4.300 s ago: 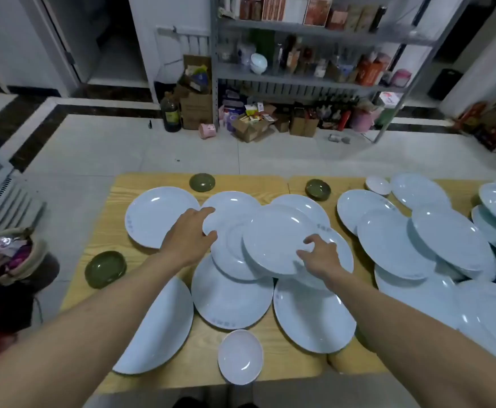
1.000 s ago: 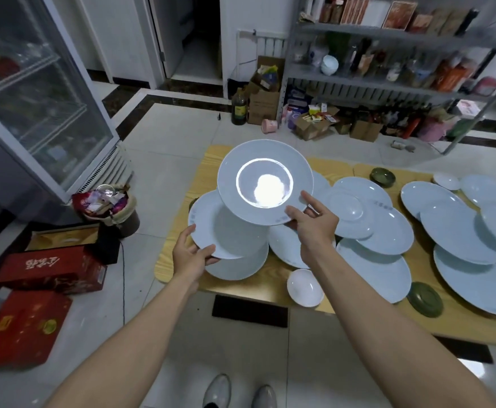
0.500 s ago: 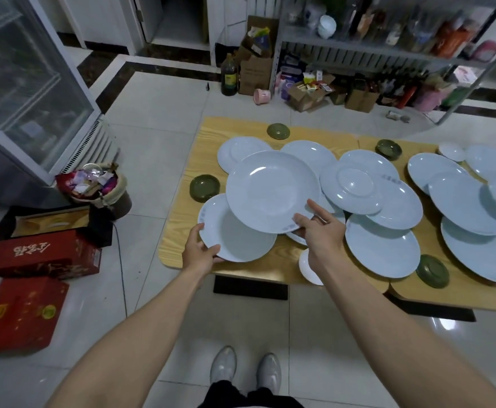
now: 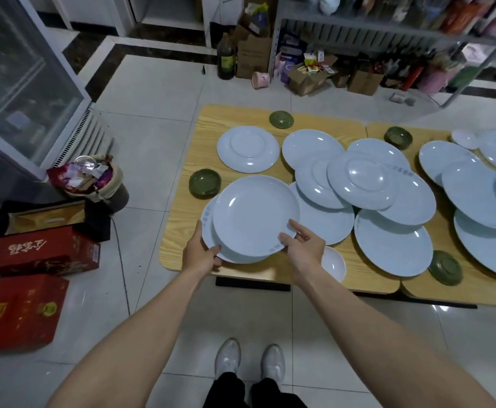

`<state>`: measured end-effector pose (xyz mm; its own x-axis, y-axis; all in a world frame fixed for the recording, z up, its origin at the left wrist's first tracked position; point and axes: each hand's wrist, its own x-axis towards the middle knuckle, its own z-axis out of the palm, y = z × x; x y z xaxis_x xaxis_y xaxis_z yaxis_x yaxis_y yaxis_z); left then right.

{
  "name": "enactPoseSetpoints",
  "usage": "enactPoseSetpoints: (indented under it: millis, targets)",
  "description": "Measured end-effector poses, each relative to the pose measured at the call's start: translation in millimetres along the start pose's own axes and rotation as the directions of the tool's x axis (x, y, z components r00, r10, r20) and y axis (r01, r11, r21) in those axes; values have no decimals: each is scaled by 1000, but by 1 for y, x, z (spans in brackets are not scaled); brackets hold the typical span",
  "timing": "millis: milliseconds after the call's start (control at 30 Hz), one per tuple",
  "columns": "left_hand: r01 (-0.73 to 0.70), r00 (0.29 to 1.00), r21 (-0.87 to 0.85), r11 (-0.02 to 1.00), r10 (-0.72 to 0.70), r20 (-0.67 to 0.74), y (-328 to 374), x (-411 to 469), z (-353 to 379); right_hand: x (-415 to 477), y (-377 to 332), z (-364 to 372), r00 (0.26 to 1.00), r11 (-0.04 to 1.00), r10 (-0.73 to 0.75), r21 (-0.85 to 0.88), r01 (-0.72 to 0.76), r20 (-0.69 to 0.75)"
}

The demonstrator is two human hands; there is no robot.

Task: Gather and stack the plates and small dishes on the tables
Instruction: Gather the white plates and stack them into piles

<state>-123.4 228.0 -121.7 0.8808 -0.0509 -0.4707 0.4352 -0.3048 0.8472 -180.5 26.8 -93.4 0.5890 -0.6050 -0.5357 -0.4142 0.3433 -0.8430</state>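
A person's left hand [image 4: 201, 254] grips the near rim of a lower pale blue round plate [image 4: 207, 225] at the light wooden table's [image 4: 182, 225] front-left corner. The right hand [image 4: 304, 250] pinches the rim of an upper pale blue round plate [image 4: 255, 214], which lies slightly offset on top.

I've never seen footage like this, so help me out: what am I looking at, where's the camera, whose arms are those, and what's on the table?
There is no machine here: it is one picture from a camera worn on a person's head, looking down, so the arms and shoes are that person's own. The wooden table holds many pale plates, some overlapping, a few small green dishes and a white bowl. The left hand grips the rim of the bottom plate; the right hand pinches the rim of the top plate lying on it.
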Motion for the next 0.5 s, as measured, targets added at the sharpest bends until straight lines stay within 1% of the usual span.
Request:
enactPoseSetpoints:
  millis: [133,233,367,433,500]
  targets:
    - [46,998,6,999,-46,43,-6,5,-1,6,8,5,999,998,33,-52,-33,-11]
    - [57,997,7,998,-57,60,-6,6,-2,8,11,7,1000,993,30,-112,-31,-8]
    - [65,995,-5,998,-65,73,-4,5,-3,6,11,9,1000,963,-16,-267,17,4]
    - [72,995,5,997,-72,72,-2,5,-3,5,11,12,998,953,-53,-297,61,33]
    - [85,994,22,996,-86,73,0,4,-3,3,11,16,998,946,-57,-318,66,39]
